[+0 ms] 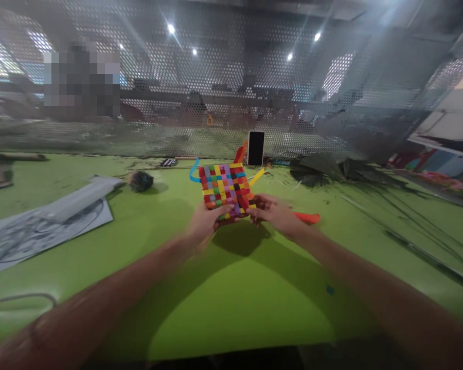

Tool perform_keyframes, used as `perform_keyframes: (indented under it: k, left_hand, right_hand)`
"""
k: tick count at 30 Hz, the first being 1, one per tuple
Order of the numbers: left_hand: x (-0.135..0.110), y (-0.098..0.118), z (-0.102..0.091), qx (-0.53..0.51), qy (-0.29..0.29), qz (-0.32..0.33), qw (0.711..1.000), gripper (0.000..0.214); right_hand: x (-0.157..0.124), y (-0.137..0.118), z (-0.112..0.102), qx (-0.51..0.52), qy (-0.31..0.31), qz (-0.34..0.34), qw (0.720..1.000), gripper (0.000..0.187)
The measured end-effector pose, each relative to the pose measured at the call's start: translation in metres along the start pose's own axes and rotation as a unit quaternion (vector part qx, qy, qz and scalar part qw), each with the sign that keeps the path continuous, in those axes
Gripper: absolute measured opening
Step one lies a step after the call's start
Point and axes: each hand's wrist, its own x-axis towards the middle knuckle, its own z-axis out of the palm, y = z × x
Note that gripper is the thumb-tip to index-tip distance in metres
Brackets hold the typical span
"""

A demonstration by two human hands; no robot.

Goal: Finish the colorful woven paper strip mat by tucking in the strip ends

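Note:
A woven mat of many-coloured paper strips (224,186) is held upright above the green table (231,288), with loose strip ends sticking out: blue at the left, yellow and orange at the right. My left hand (207,222) grips its lower left edge, thumb on the front. My right hand (274,211) pinches the lower right edge. An orange strip (307,218) juts out to the right behind my right hand.
A black phone (255,148) stands against the perforated metal screen (231,92) at the back. Printed sheets of paper (42,226) lie at the left, a dark round ball (141,181) beside them. Dark leaf-like pieces (332,172) and cables lie at the right.

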Motion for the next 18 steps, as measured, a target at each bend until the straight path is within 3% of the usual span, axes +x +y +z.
perform_keyframes:
  k: [6,18]
  left_hand:
    - [-0.003,-0.003,-0.001,0.05,-0.073,0.052,0.995,0.035]
    - [0.006,-0.004,-0.014,0.114,-0.09,0.024,0.989,0.038]
  right_hand:
    - [-0.005,-0.001,0.011,-0.01,0.066,0.013,0.998,0.022]
    - [-0.001,0.001,0.008,0.013,0.047,0.03,0.998,0.024]
